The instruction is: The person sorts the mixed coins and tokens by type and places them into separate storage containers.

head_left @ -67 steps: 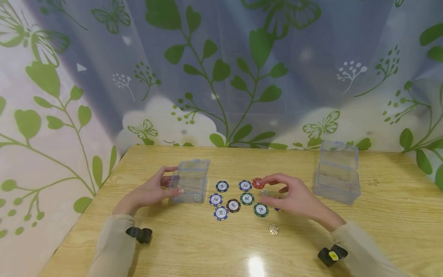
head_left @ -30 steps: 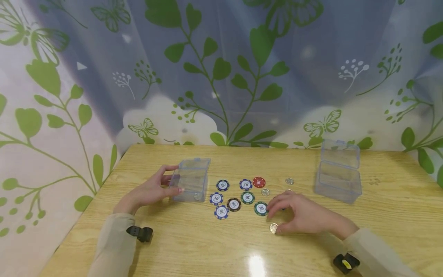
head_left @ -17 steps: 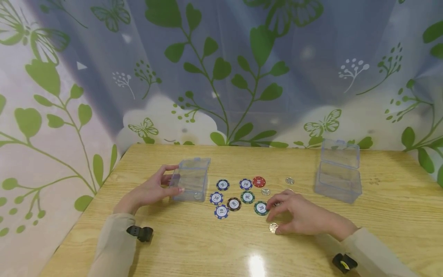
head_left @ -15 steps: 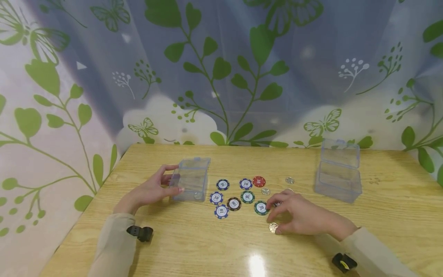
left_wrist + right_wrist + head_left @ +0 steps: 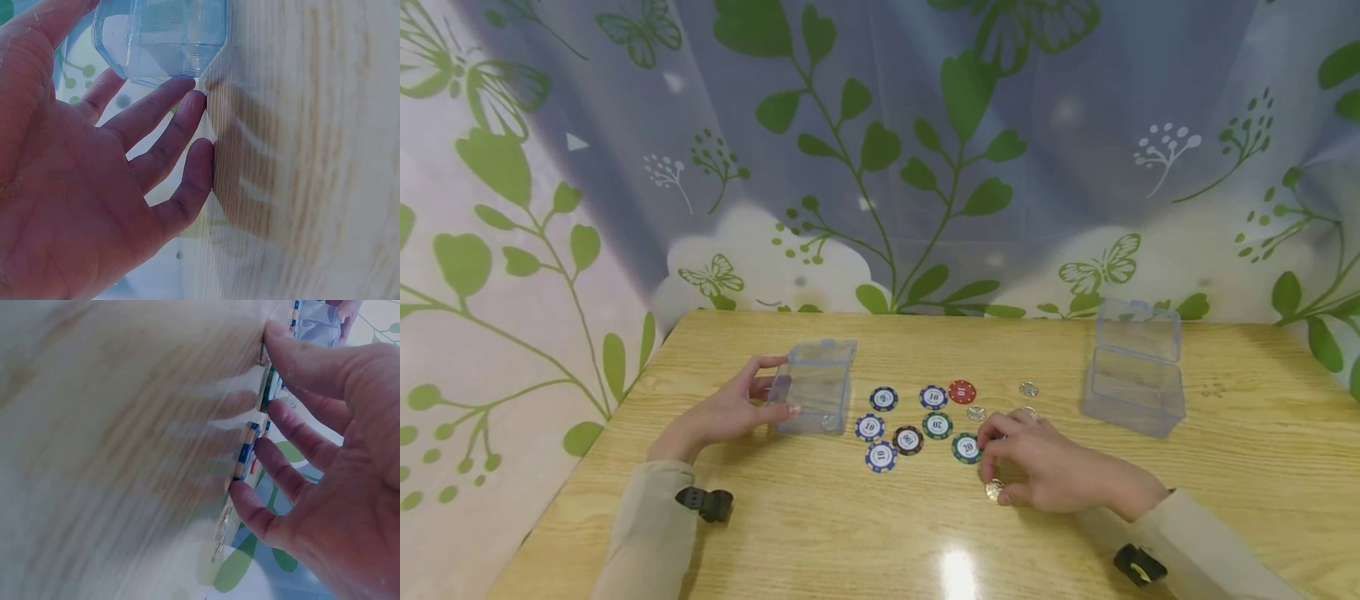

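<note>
In the head view my left hand (image 5: 730, 412) grips a clear plastic box (image 5: 812, 387) by its left side, lid raised, a coin (image 5: 830, 422) inside. The left wrist view shows the fingertips (image 5: 197, 100) at the box's edge and on the table. My right hand (image 5: 1048, 467) has thumb and index finger on either side of a shiny coin (image 5: 993, 490) lying flat. Its other fingers (image 5: 247, 503) rest by a blue-and-white poker chip (image 5: 245, 452), mostly hidden from the head view. Left of that hand lies a green 20 chip (image 5: 967, 448).
Several chips, among them a red one (image 5: 962, 392) and a black one (image 5: 907, 440), lie between the hands. More coins (image 5: 1028, 389) lie behind the right hand. A second clear box (image 5: 1135, 392) stands with its lid raised at the right. A patterned curtain (image 5: 880, 167) hangs behind the table.
My right hand has come from beside the red chip down to the front coin, and its index finger has since closed in towards the thumb. The left hand stays on its box.
</note>
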### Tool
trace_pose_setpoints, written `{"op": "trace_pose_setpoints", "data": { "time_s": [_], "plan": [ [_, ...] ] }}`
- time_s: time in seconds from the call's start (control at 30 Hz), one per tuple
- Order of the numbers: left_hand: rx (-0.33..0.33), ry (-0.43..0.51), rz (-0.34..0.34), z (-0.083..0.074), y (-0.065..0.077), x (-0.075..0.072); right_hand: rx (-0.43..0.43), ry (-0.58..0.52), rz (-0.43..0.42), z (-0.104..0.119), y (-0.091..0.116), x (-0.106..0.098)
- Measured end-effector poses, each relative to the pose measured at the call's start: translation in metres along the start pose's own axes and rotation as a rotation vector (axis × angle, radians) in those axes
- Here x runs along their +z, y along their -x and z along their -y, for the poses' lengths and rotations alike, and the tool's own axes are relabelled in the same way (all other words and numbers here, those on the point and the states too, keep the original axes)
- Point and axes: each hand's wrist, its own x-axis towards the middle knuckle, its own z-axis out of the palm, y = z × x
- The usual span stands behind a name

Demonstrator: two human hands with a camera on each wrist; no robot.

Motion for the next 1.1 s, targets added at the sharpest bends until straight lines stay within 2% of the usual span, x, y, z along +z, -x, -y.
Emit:
{"op": "trace_pose_setpoints", "data": {
  "time_s": [0.4,0.67,0.93,1.1],
  "plan": [
    [-0.022,-0.015,0.007,-0.001,0.002,0.002,0.048,-0.024,-0.059,-0.018,0.002,-0.002],
    [-0.015,-0.022,0.002,-0.002,0.003,0.0,0.051,0.004,-0.066,-0.017,-0.001,-0.003],
    [-0.017,-0.019,0.002,-0.003,0.003,0.001,0.075,0.065,-0.016,-0.01,-0.01,-0.009],
    [-0.015,-0.015,0.009,-0.003,0.003,0.001,0.106,0.047,0.039,-0.007,-0.014,-0.013]
  ]
}}
